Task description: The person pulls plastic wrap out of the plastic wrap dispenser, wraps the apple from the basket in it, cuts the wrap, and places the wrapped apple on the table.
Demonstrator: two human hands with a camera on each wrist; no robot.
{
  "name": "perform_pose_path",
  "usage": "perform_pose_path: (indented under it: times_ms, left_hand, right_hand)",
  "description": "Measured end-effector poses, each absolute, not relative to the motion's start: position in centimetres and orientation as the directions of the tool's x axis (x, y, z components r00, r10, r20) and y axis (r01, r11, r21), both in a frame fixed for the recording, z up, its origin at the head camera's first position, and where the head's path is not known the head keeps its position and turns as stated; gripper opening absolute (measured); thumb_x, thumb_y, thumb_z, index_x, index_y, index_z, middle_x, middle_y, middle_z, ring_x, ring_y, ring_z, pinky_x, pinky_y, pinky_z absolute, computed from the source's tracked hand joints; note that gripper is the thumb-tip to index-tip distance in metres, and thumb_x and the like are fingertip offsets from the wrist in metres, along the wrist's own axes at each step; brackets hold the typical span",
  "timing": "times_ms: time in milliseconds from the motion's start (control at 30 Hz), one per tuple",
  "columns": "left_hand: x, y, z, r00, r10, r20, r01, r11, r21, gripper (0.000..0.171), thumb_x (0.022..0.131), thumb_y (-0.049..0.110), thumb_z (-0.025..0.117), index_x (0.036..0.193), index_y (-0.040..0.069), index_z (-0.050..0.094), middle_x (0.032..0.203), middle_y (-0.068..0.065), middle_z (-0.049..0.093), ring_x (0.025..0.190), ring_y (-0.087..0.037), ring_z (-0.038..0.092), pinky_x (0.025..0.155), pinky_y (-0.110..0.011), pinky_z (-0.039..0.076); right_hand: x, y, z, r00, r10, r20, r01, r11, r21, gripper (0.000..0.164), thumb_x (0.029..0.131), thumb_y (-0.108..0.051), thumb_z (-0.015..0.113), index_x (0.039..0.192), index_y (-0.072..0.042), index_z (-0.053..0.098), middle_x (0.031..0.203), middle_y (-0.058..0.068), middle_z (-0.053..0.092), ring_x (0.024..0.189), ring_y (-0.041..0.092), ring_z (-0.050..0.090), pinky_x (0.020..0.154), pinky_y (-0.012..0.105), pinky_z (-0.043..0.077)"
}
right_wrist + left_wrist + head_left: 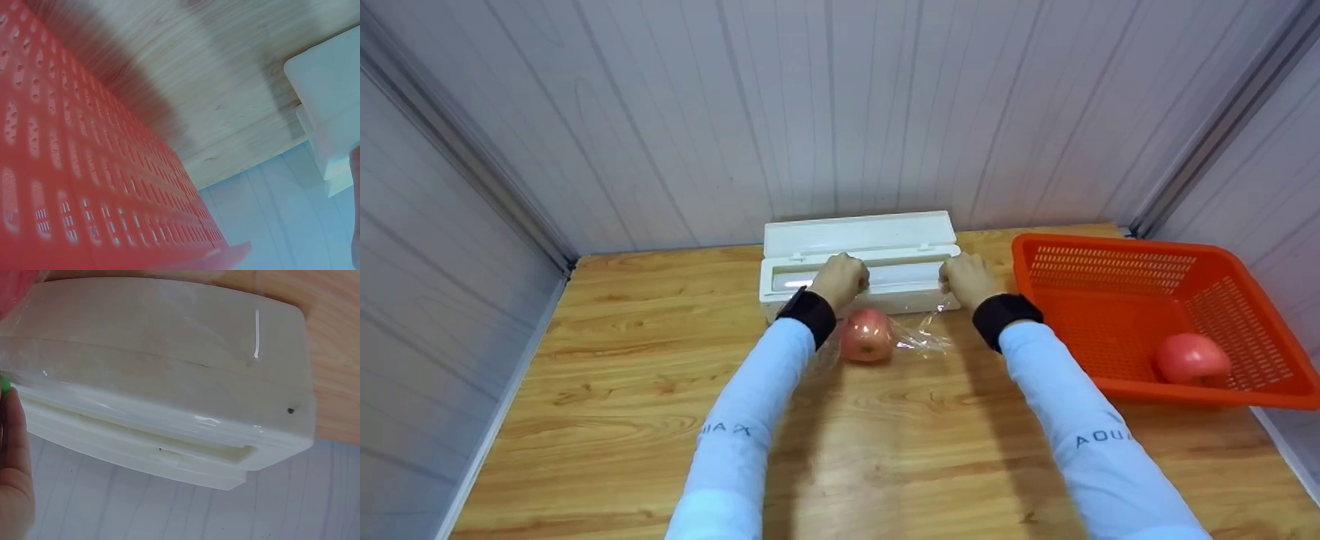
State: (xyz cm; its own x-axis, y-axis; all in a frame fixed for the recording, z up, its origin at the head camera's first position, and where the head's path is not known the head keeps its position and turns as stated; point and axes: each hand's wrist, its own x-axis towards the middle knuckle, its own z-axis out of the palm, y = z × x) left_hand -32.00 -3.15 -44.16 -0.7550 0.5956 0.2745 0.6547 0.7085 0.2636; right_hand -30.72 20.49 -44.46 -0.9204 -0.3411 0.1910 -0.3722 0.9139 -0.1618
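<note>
Pinching green piece [5, 386] with left hand [838, 278] at white film dispenser [859, 238].
With right hand [969, 280] curled at its right end, cannot tell on what; apple [867, 337] among clear film [922, 341] just in front.

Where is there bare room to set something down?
Bare tabletop lies between the left wall and left sleeve, and between that and the right sleeve, nearer than the central apple. The clear film, white box, left grip and right grip crowd around it. The orange basket stands at right.
</note>
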Motion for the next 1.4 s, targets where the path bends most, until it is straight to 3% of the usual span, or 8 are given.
perform_pose_path:
  times_ms: [167,300,433,667,867,1200,1400]
  left_hand:
    - [-32.1,-4.0,-44.2,-0.76,0.593,0.266,0.649,0.714,0.262,0.018,0.07,-0.01,0.055,0.06,0.001,0.066,0.063,-0.002,0.059,0.06,-0.013,0.04,0.058,-0.028,0.045]
    - [-32.0,-4.8,-44.2,-0.776,0.576,0.255,0.628,0.739,0.244,0.017,0.071,-0.008,0.059,0.064,0.003,0.07,0.069,-0.003,0.067,0.064,-0.012,0.054,0.065,-0.028,0.052]
    - [-31.9,-5.5,-44.1,-0.78,0.572,0.254,0.624,0.743,0.244,0.014,0.073,-0.006,0.063,0.073,0.004,0.073,0.078,-0.007,0.071,0.074,-0.019,0.065,0.072,-0.03,0.054]
    - [-31.6,-6.9,-44.2,-0.784,0.562,0.263,0.617,0.75,0.237,0.017,0.07,-0.01,0.059,0.066,0.002,0.07,0.069,-0.007,0.068,0.061,-0.013,0.047,0.065,-0.032,0.053]
    - [-31.4,-8.0,-44.2,-0.797,0.547,0.256,0.602,0.758,0.253,0.016,0.07,-0.009,0.059,0.069,0.001,0.071,0.073,-0.009,0.07,0.067,-0.019,0.06,0.068,-0.032,0.054]
    - [-31.3,-9.8,-44.4,-0.826,0.516,0.23,0.562,0.79,0.246,0.01,0.074,-0.002,0.065,0.072,0.003,0.073,0.075,-0.008,0.07,0.071,-0.022,0.064,0.067,-0.033,0.054]
    - [-31.1,-10.8,-44.3,-0.8,0.543,0.256,0.597,0.764,0.243,0.009,0.073,-0.004,0.065,0.069,0.002,0.072,0.074,-0.01,0.07,0.069,-0.023,0.064,0.067,-0.033,0.054]
  right_hand:
    - [-30.7,20.5,-44.4,-0.916,-0.351,0.195,-0.383,0.91,-0.159,0.005,0.068,0.0,0.067,0.065,-0.005,0.069,0.071,0.011,0.067,0.072,0.032,0.061,0.064,0.044,0.049]
    - [-30.8,20.5,-44.3,-0.917,-0.355,0.182,-0.383,0.911,-0.154,0.006,0.069,0.0,0.066,0.068,-0.005,0.069,0.073,0.011,0.068,0.074,0.031,0.062,0.066,0.044,0.05]
    - [-30.8,20.7,-44.4,-0.92,-0.344,0.189,-0.372,0.916,-0.147,0.004,0.069,-0.001,0.067,0.069,-0.004,0.07,0.073,0.012,0.068,0.075,0.033,0.062,0.066,0.045,0.05]
    - [-30.7,20.6,-44.5,-0.91,-0.357,0.211,-0.389,0.911,-0.139,0.006,0.067,-0.001,0.067,0.062,-0.004,0.066,0.068,0.012,0.066,0.07,0.033,0.061,0.06,0.046,0.05]
    - [-30.6,20.6,-44.6,-0.917,-0.338,0.211,-0.373,0.916,-0.15,0.005,0.067,-0.002,0.069,0.063,-0.005,0.067,0.07,0.013,0.066,0.07,0.034,0.061,0.061,0.046,0.049]
    - [-30.6,20.6,-44.5,-0.919,-0.345,0.193,-0.372,0.92,-0.122,0.004,0.068,-0.007,0.071,0.067,-0.004,0.069,0.077,0.015,0.068,0.073,0.035,0.06,0.063,0.046,0.049]
    - [-30.6,20.4,-44.5,-0.921,-0.336,0.195,-0.365,0.921,-0.136,0.005,0.066,-0.003,0.07,0.063,-0.005,0.067,0.072,0.013,0.067,0.072,0.034,0.06,0.063,0.045,0.049]
